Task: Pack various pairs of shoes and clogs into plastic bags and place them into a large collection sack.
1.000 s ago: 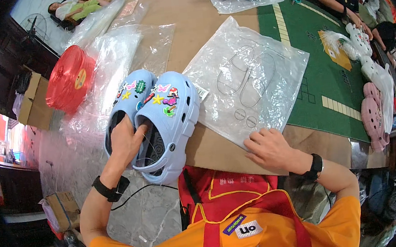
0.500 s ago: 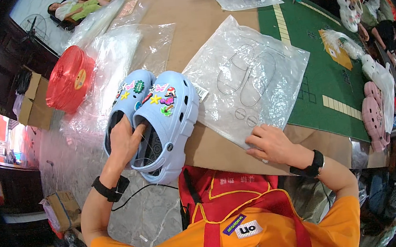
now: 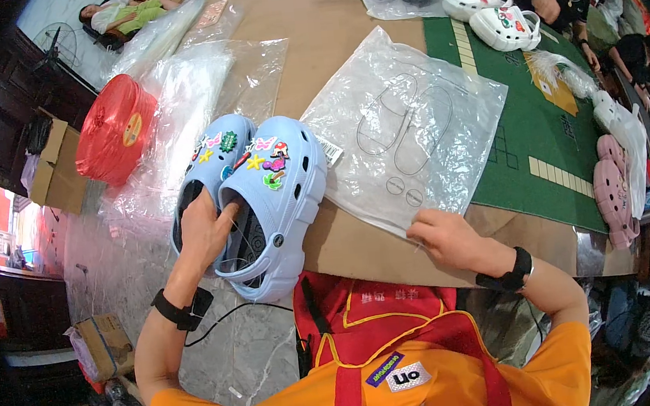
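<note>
While left hand (image 3: 204, 226) grips blue clogs (image 3: 280, 188), right hand (image 3: 451, 239) curls fingers at near edge of clear bag (image 3: 411, 124), hold unclear from here.

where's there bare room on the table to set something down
Free: brown board between the clear bags and printed bag; green mat between printed bag and pink clogs. Crowded: left side, around the red roll and blue clogs.

- Grey marbled floor (image 3: 231, 361) with pale veins shows below and left of the table (image 3: 300, 25), whose top is brown.
- Dark wooden furniture (image 3: 2, 144) stands along the left side, partly in shadow.
- A bright, reddish opening (image 3: 30, 223) glows at the far left.
- A fan (image 3: 55, 45) stands at upper left.
</note>
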A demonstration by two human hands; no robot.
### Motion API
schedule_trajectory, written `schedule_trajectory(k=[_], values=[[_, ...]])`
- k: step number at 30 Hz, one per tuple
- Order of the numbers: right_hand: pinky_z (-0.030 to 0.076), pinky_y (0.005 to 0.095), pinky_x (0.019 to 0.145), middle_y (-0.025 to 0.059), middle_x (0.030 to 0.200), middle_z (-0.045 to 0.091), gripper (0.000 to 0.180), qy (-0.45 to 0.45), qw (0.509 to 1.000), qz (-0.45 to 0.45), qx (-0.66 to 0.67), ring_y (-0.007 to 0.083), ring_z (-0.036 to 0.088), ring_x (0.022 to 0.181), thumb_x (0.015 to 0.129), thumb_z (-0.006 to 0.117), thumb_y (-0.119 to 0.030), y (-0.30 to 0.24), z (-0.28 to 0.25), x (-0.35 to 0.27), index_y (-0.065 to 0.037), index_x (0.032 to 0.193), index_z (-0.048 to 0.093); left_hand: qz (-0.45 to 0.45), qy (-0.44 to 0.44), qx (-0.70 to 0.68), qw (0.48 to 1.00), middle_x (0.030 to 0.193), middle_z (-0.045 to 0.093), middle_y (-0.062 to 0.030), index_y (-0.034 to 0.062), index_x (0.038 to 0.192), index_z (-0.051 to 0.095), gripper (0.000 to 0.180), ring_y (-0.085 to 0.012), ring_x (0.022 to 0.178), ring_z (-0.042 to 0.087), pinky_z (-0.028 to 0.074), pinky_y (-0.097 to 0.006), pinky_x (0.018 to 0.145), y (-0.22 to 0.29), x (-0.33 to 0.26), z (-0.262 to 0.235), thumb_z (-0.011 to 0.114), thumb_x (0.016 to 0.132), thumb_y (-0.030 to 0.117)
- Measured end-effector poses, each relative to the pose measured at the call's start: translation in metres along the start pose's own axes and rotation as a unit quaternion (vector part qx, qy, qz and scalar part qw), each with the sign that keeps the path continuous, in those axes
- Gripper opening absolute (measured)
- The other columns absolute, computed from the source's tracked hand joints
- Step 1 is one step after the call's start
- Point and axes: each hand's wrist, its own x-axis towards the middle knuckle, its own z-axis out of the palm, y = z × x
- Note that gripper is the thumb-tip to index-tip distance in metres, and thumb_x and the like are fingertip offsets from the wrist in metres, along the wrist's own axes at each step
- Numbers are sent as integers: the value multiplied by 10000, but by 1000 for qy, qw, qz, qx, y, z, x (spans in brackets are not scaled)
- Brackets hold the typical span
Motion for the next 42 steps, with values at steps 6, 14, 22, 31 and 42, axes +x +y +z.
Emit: schedule_trajectory(k=[6, 14, 22, 31, 42], values=[[442, 397, 665, 127, 864, 493, 237, 16, 997, 81, 6, 313, 519, 795, 676, 573, -51, 4, -11, -1, -54, 908, 521, 4, 7, -1, 1000, 972, 572, -248, 25, 1127, 467, 427, -434, 922, 523, 417, -447, 774, -7, 0, 1, 573, 752, 199], [440, 379, 658, 94, 813, 493, 199, 71, 987, 65, -128, 264, 531, 739, 647, 558, -40, 2, -19, -3, -39, 841, 511, 12, -2, -27, 1000, 973, 578, -242, 5, 1112, 480, 395, -417, 919, 538, 425, -417, 781, -9, 1, 2, 563, 734, 85], [474, 318, 585, 75, 961, 512, 459, 166, 955, 142, -203, 215, 562, 697, 667, 612, -57, -9, -61, 1, -37, 1115, 513, 70, -5, -185, 980, 1015, 596, -205, -33, 1098, 515, 386, -272, 944, 584, 418, -316, 829, 21, -11, 5, 523, 714, 8], [474, 325, 595, 92, 1031, 487, 546, 187, 944, 181, -205, 233, 557, 722, 662, 593, -32, 8, -51, -1, -28, 1192, 462, 88, -105, -309, 941, 1034, 604, -140, -75, 1073, 524, 343, -185, 963, 554, 423, -301, 837, 83, -20, -23, 571, 749, 30], [482, 344, 678, 140, 1073, 499, 590, 221, 969, 78, -75, 292, 566, 804, 680, 584, 1, -1, -65, 2, -42, 1250, 437, 210, -292, -182, 915, 1030, 576, -192, 13, 1088, 530, 351, -343, 929, 549, 419, -354, 825, 99, -13, 31, 588, 748, 79]])
